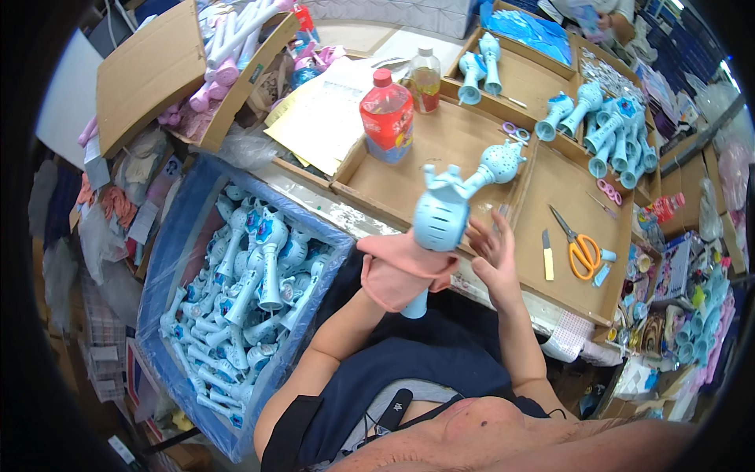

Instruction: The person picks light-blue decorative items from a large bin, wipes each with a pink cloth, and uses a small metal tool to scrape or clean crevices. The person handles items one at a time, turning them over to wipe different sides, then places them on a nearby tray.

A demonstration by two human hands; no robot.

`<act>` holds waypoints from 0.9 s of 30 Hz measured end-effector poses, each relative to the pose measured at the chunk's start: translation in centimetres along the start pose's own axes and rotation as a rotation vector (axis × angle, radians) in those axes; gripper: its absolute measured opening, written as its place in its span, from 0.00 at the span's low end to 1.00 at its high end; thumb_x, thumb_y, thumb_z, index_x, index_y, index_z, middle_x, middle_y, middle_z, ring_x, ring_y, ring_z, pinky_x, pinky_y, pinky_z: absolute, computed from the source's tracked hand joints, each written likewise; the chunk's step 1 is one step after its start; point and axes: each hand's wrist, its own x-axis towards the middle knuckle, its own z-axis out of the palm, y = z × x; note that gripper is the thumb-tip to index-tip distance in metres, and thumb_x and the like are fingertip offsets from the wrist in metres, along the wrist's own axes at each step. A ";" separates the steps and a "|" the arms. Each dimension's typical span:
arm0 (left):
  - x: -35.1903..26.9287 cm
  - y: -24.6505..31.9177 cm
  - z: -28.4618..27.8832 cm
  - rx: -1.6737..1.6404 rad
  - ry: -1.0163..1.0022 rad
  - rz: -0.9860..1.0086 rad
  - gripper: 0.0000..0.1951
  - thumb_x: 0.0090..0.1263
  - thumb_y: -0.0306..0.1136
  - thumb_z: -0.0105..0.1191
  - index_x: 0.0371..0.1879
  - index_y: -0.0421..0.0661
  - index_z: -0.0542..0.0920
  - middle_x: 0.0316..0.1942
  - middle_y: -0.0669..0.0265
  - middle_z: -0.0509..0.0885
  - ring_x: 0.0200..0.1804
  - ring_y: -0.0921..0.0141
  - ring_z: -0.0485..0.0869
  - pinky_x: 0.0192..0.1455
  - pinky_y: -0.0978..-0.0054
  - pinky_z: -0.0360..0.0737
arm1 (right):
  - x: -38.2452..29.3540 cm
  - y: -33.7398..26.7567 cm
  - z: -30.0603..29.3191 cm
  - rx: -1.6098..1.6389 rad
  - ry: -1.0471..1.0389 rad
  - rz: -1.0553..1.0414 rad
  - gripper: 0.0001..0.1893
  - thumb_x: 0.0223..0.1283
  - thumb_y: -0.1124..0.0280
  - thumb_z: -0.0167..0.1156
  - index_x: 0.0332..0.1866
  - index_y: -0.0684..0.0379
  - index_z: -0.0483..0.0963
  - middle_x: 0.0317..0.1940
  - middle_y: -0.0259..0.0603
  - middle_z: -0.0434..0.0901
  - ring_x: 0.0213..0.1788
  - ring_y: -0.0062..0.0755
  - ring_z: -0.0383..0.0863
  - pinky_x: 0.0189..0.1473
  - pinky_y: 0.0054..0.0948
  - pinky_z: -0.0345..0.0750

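My left hand [404, 268], covered by a pink cloth, is closed round a light-blue plastic toy wand [439, 218] with a slotted round head and a crown-shaped top; its handle end shows below the cloth. Close to the right side of that head is my right hand [495, 251], fingers apart, with nothing seen in it. Just beyond, a second light-blue wand [500, 162] with a perforated head lies over the cardboard tray [377, 203]. Orange-handled scissors [584, 256] and a knife with a yellow handle [548, 262] lie in the tray section at the right.
At the left, a blue-lined bin [154, 283] holds several light-blue wands. A red-capped bottle [386, 118] and a clear bottle [424, 79] stand ahead. More wands [619, 127] lie at the upper right. A cardboard box [150, 71] holds pink and white parts. Another person [619, 20] is at the top right.
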 end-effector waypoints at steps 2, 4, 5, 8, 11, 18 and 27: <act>0.9 -0.5 1.7 0.431 -0.069 0.215 0.03 0.66 0.26 0.51 0.30 0.41 0.74 0.18 0.65 0.77 0.20 0.71 0.77 0.23 0.74 0.73 | 1.5 -0.7 0.6 -0.270 0.006 -0.136 0.51 0.46 0.64 0.74 0.73 0.61 0.49 0.60 0.48 0.68 0.62 0.35 0.69 0.65 0.37 0.67; 1.5 -0.9 3.9 0.133 0.067 0.047 0.06 0.65 0.30 0.52 0.36 0.41 0.73 0.20 0.65 0.79 0.24 0.70 0.80 0.27 0.74 0.75 | 2.8 -1.8 1.0 -0.237 0.064 -0.075 0.50 0.46 0.62 0.74 0.72 0.62 0.50 0.57 0.46 0.69 0.59 0.34 0.71 0.62 0.36 0.69; 1.5 -0.9 4.7 0.348 0.213 -0.074 0.09 0.65 0.32 0.52 0.37 0.40 0.73 0.22 0.63 0.81 0.26 0.69 0.82 0.30 0.74 0.76 | 3.4 -2.3 1.1 -0.196 0.056 -0.053 0.50 0.46 0.61 0.74 0.72 0.63 0.51 0.56 0.45 0.69 0.58 0.34 0.72 0.61 0.35 0.71; -0.1 -0.6 5.2 0.868 0.292 -0.088 0.15 0.63 0.37 0.54 0.40 0.35 0.76 0.26 0.53 0.84 0.31 0.65 0.86 0.38 0.73 0.80 | 4.5 -3.8 0.4 -0.095 0.134 -0.194 0.44 0.50 0.56 0.73 0.67 0.66 0.56 0.51 0.42 0.73 0.51 0.30 0.76 0.54 0.33 0.76; -0.8 0.3 3.2 0.279 -0.261 -0.207 0.12 0.61 0.37 0.56 0.32 0.37 0.79 0.24 0.58 0.83 0.29 0.64 0.84 0.35 0.72 0.79 | 4.5 -3.5 0.6 0.167 0.064 -0.098 0.46 0.51 0.47 0.70 0.67 0.65 0.58 0.49 0.42 0.75 0.49 0.31 0.78 0.50 0.31 0.77; 2.2 -1.7 4.6 0.628 0.231 0.316 0.12 0.61 0.36 0.59 0.36 0.41 0.77 0.20 0.62 0.79 0.24 0.66 0.81 0.29 0.70 0.76 | 3.9 -2.3 1.2 -0.173 0.187 -0.288 0.41 0.52 0.52 0.70 0.65 0.64 0.60 0.47 0.41 0.76 0.49 0.30 0.77 0.51 0.31 0.77; -1.5 -3.5 2.3 -0.348 -0.363 0.143 0.19 0.68 0.37 0.57 0.53 0.42 0.72 0.34 0.64 0.82 0.34 0.71 0.83 0.40 0.78 0.78 | 4.4 -0.9 -0.1 0.489 -0.087 -0.195 0.50 0.52 0.27 0.55 0.67 0.64 0.59 0.59 0.52 0.74 0.54 0.47 0.81 0.60 0.43 0.75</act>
